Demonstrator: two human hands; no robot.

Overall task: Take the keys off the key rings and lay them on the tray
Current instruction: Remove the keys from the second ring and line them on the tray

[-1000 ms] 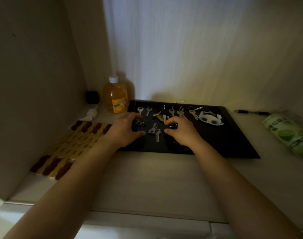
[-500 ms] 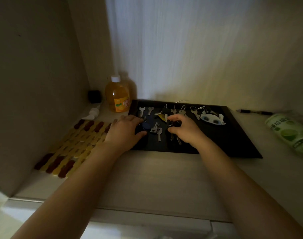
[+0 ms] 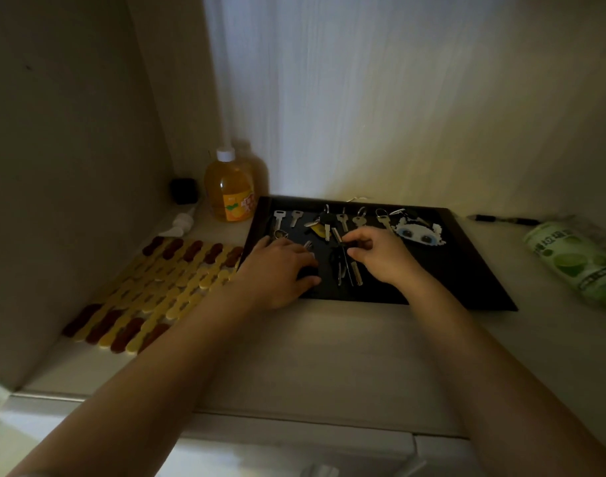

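Note:
A black tray [image 3: 467, 273] lies on the pale shelf. Along its back edge lie two loose silver keys [image 3: 288, 217], a small bunch [image 3: 324, 220] and more keys with rings [image 3: 370, 217], beside a white blue-eyed charm [image 3: 417, 233]. My right hand [image 3: 384, 258] pinches the top of a bunch of dark-headed keys [image 3: 346, 270], whose blades rest on the tray. My left hand [image 3: 277, 270] lies low on the tray's front left, fingers curled over a dark fob [image 3: 306, 271]. A loose ring [image 3: 280, 234] sits just beyond its fingertips.
An orange bottle [image 3: 229, 192], a black cube [image 3: 184, 191] and a white pump head [image 3: 177, 226] stand in the back left corner. A yellow and brown mat [image 3: 146, 294] lies left of the tray. A pen [image 3: 505, 220] and a green pack [image 3: 573, 261] lie right. Walls close in behind and left.
My hands have drawn apart. The right one has taken the dark-headed bunch a little to the right, and the left one has slid toward the tray's front with the fob.

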